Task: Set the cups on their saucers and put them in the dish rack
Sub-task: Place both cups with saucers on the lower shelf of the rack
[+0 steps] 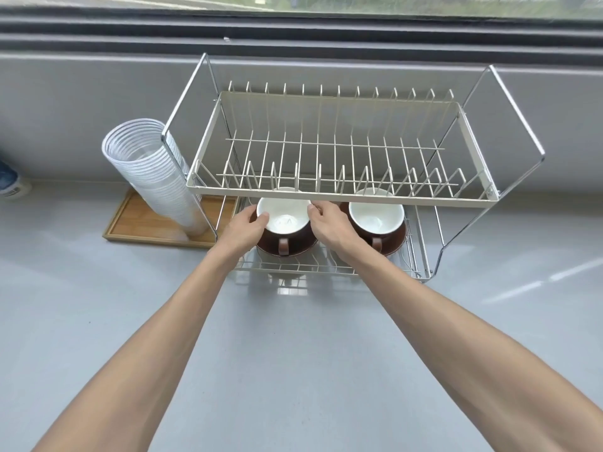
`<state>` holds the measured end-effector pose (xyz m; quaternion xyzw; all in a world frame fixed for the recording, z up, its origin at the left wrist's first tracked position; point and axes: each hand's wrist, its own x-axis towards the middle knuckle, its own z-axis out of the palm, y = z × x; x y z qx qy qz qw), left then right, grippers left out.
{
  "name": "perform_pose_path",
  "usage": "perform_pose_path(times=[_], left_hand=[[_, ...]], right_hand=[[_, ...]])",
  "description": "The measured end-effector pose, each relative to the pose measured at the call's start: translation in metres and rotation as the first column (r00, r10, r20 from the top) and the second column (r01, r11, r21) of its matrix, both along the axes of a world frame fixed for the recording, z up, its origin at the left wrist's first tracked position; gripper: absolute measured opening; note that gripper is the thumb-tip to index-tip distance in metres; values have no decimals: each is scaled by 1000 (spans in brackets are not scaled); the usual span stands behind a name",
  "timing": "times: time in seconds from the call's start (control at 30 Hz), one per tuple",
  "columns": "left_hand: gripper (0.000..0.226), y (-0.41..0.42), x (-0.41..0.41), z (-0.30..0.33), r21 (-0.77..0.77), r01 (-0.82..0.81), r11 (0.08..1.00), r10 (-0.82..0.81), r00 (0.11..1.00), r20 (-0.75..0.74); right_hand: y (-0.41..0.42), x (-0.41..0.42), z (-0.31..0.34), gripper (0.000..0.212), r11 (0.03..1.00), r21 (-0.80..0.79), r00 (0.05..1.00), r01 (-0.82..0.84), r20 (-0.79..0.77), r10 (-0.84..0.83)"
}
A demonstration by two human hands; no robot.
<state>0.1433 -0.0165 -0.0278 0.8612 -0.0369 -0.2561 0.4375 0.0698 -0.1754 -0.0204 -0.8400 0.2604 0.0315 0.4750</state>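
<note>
Head view: a person's two bare hands settle a cup and saucer on the lower tier of a two-tier wire dish rack (339, 194) standing on a grey tabletop (293, 353) under a window. The left hand (243, 228) and right hand (329, 223) are apart, one on each side of the left cup (283, 214), fingers pressed against its rim and wall in what looks like a two-sided clamp. That hold would keep the cup steady on the left saucer (287, 251) while the pair slides in beneath the low front bar of the upper tier, which allows little room for a grip from above.

Two cups are in view, both brown outside and white inside, both upright with handles turned toward the near edge. Two brown saucers carry them. The right cup (376, 216) sits on the right saucer (396, 243), untouched, just beside the right hand and near the left pair; whether the two saucers touch is hidden by the wrist. The upper tier holds nothing.

With both sets now inside the rack, the task appears close to done, only the release of the left cup seeming to remain.

At the left, outside the rack's frame, one leaning stack of clear plastic cups (153, 171) stands on one wooden tray (143, 225); the cups in it are too many and too tightly nested to count.
</note>
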Motion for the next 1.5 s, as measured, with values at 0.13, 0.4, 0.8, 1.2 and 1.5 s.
perform_pose_path(times=[0.13,0.4,0.8,1.2,1.5], left_hand=[[52,6,-13,10,83,57,995,-59,998,24],[47,15,-50,37,411,305,859,-359,932,59],[48,-33,-100,49,746,238,622,-695,606,387],[56,-112,-118,29,193,152,969,-218,893,394],[63,-134,-90,4,23,48,999,-49,997,64]], right_hand=[[0,-13,6,33,998,-21,998,-60,-12,59],[-1,-52,33,40,956,-146,960,-254,-156,231],[-38,-116,34,44,570,-764,946,-303,-167,279],[-102,-112,8,47,794,-606,992,53,124,29],[-122,-81,-17,51,965,-57,966,257,25,-256]])
